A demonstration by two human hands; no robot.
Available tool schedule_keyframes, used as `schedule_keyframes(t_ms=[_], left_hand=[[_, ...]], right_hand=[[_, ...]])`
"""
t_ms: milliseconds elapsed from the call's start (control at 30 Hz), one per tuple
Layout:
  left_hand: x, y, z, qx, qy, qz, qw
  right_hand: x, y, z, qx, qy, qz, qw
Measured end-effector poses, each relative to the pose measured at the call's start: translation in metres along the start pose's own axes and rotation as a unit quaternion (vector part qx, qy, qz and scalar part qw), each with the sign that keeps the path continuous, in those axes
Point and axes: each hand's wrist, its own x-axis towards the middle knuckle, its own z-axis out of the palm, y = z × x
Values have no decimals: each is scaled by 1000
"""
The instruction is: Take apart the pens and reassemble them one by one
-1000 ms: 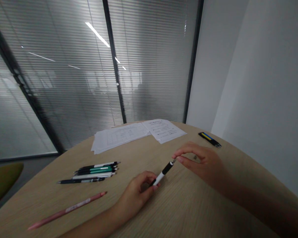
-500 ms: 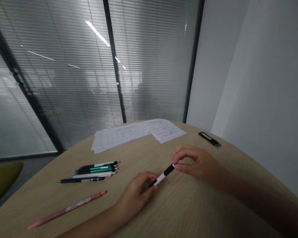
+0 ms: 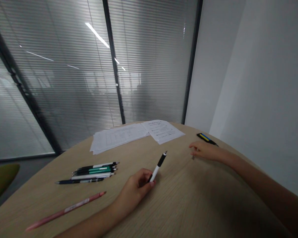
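Note:
My left hand [image 3: 136, 186] is closed round the lower end of a black-and-white pen [image 3: 158, 166], which points up and away over the round wooden table [image 3: 188, 198]. My right hand [image 3: 204, 150] rests on the table further right, apart from the pen, its fingers curled together. A tiny dark piece [image 3: 193, 157] shows under its fingertips; I cannot make out what it is. A black-and-yellow pack [image 3: 206, 138] lies just beyond that hand.
Several pens [image 3: 94, 170] lie in a row at the left, and a pink pencil [image 3: 67, 210] lies nearer the front edge. Printed sheets [image 3: 136, 132] are spread at the far side. Blinds cover glass partitions behind the table. A green chair [image 3: 2, 175] stands at the left.
My right hand has left the pen's tip and moved right towards the black-and-yellow pack. The pen, held by my left hand alone, has tilted more upright.

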Motion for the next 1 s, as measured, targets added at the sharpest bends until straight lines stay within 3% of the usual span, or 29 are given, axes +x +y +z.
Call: schedule_keyframes(t_ms=[200, 467, 567, 667, 900, 1000], left_hand=[[2, -5, -5, 29, -18, 5, 999], [2, -6, -12, 125, -1, 45, 991], [1, -5, -15, 221, 27, 115, 968], [-1, -5, -17, 301, 39, 184, 935], [-3, -10, -16, 356, 60, 300, 883], [-3, -8, -16, 362, 81, 318, 873]], right_hand=[[6, 3, 15, 13, -34, 4, 999], [-1, -24, -3, 114, -50, -36, 992], [-14, -50, -17, 245, 14, -80, 966], [-30, -74, -29, 259, 101, -134, 951], [-44, -86, -36, 200, 86, -201, 955], [-44, -85, -38, 191, 76, -216, 954]])
